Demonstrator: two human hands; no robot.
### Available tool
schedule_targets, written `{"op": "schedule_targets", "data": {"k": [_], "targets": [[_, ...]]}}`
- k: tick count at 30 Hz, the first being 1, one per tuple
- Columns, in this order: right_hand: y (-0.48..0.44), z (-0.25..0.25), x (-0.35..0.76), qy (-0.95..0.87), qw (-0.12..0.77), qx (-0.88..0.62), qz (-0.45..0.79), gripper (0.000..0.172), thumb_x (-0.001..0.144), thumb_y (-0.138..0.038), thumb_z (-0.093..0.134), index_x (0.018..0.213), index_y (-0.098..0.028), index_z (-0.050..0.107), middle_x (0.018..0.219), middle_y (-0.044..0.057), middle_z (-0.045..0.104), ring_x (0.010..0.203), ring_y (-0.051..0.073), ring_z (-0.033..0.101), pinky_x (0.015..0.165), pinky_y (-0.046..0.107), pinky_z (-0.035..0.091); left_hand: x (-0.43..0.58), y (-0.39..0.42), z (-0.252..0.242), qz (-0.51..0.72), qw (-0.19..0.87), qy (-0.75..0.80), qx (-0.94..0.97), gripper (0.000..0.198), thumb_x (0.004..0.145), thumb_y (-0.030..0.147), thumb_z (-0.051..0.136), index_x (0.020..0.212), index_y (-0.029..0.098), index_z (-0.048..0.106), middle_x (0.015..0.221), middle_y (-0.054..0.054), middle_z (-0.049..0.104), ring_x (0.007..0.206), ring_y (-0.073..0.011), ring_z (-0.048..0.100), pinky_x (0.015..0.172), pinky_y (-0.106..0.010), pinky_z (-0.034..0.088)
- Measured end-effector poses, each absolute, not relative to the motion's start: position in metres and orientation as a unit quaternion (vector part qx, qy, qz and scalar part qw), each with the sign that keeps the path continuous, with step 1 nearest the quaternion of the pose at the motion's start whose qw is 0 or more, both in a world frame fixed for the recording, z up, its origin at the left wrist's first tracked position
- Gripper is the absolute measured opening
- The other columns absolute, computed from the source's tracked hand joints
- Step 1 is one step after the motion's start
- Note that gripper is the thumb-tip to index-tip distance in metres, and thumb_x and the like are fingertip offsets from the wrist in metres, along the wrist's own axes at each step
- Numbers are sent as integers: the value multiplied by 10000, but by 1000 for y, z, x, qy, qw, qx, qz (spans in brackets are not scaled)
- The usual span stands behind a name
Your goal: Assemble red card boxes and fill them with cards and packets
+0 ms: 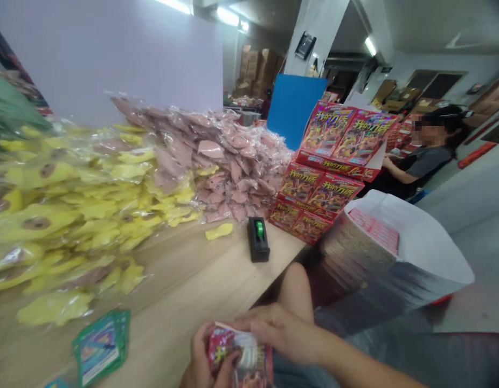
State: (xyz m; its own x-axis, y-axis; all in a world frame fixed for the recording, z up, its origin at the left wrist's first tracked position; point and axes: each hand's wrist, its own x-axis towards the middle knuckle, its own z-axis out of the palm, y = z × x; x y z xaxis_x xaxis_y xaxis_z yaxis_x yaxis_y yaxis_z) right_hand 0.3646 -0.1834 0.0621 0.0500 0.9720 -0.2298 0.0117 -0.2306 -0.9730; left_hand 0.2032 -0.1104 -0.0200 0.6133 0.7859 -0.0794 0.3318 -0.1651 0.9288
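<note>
Low in the head view, over the table's front edge, is a small red printed pack [255, 358] with yellow lettering. My left hand [203, 358] is closed round its left side, with the thumb across the front. The curled fingers of my right hand [279, 328] grip its upper right edge. Glare and the fingers hide part of the print, and I cannot tell whether it is a box or a pouch. To the left, a stack of green-bordered cards [102, 345] lies on the table [168, 302].
Yellow bagged pieces [83, 210] and pink bagged pieces [241, 161] are heaped on the table. A black tape dispenser [258, 245] stands before stacked red display boxes [314, 183]. A large open sack [354, 264] holds red-and-white packs at right. Beyond it sits another person [423, 161].
</note>
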Motion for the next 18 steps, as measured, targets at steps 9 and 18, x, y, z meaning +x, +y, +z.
{"op": "schedule_targets", "data": {"k": [9, 18], "targets": [[-181, 71, 352, -415, 410, -593, 555, 361, 845, -400, 497, 1123, -203, 615, 988, 46, 677, 891, 173, 605, 795, 273, 463, 186, -119, -4, 176, 523, 285, 784, 886, 736, 278, 570, 1393, 81, 9, 1342, -193, 386, 1207, -250, 423, 972, -377, 384], [-176, 92, 355, -408, 385, -576, 595, 371, 834, -406, 513, 1098, -174, 631, 939, 55, 686, 853, 168, 617, 767, 265, 480, 178, -120, -7, 169, 544, 259, 780, 964, 692, 270, 616, 1397, 89, -17, 1375, -218, 317, 1240, -291, 368, 990, -439, 356]]}}
